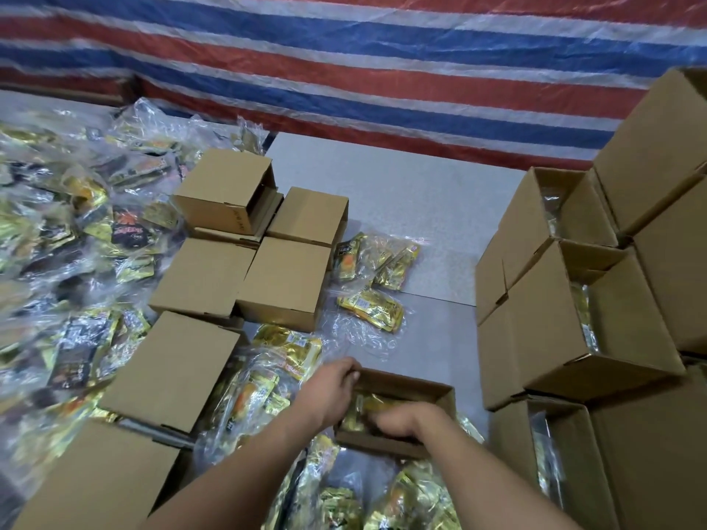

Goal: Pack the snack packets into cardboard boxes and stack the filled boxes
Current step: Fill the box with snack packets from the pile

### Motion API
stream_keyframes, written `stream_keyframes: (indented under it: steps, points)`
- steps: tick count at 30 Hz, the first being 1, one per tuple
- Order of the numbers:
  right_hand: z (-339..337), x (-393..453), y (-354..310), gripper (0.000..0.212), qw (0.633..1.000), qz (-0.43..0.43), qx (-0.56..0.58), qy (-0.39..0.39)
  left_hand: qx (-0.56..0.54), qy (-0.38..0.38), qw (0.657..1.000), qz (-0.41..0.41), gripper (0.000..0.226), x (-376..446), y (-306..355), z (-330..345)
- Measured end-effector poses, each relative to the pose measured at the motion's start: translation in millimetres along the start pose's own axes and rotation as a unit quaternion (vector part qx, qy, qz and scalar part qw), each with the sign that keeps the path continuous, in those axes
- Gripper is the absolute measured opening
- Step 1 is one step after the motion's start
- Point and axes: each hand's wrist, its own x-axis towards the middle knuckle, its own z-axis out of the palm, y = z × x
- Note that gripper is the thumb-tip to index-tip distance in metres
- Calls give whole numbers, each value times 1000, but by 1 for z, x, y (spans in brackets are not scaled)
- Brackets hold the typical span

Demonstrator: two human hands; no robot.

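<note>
An open cardboard box [440, 399] lies on the floor in front of me with gold snack packets [373, 405] inside. My left hand [336, 380] grips the box's far left corner. Inside the box, my right hand [401, 418] is curled down onto the packets; its fingertips are hidden. More gold packets in clear plastic bags [367, 304] lie on the floor just beyond the box and around my arms.
Several cardboard boxes [283, 277] stand in a cluster at left centre. A big heap of bagged packets [69, 242] covers the floor at the left. Filled boxes are stacked on their sides at the right [554, 319]. A red, white and blue striped tarp [382, 70] hangs behind.
</note>
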Motion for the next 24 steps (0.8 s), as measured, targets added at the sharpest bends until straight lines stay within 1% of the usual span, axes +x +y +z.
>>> stream_keyframes:
  steps: [3,4,5,6,8,9,10,12,14,15,17,20,21,22,24]
  points:
    - [-1,1,-1,51,1000,5,-1,-16,-1,3,1000,-8,18,-1,1,0]
    - [-2,0,0,51,1000,-3,-24,-12,-5,2,1000,-10,18,-1,1,-1]
    - [-3,0,2,50,998,-17,-53,10,-8,-1,1000,-12,19,-1,1,-1]
    - [-4,-1,4,49,995,-30,-86,51,-9,-5,1000,-15,19,0,1,-2]
    - [-6,-3,9,46,985,-35,-101,132,-11,-7,1000,-21,18,0,1,-2]
    - [-7,-5,10,45,981,-36,-118,149,-12,-3,1000,-23,16,0,1,-1]
    - [-6,-6,11,44,981,-32,-136,135,-12,0,1000,-23,15,0,0,-1]
    - [-5,-5,11,39,987,-20,-144,69,-12,1,1000,-24,15,-1,0,0]
    - [-4,1,14,34,998,-1,-62,6,-15,0,1000,-25,15,-2,-3,3]
    - [-2,4,16,32,999,6,-34,-6,-14,2,1000,-25,15,-4,-3,4]
    - [-1,14,20,35,999,9,-41,1,-2,10,1000,-17,15,-5,-2,4]
    - [0,9,15,30,997,-7,-82,0,13,19,1000,-4,14,-6,-1,4]
    - [0,3,14,34,995,-14,-100,9,13,17,1000,-5,14,-6,0,3]
    - [-2,-4,12,39,992,-27,-121,24,17,11,1000,-6,15,-6,0,1]
    - [-8,-21,9,44,988,-66,-111,82,33,-7,999,-3,20,-4,-1,-3]
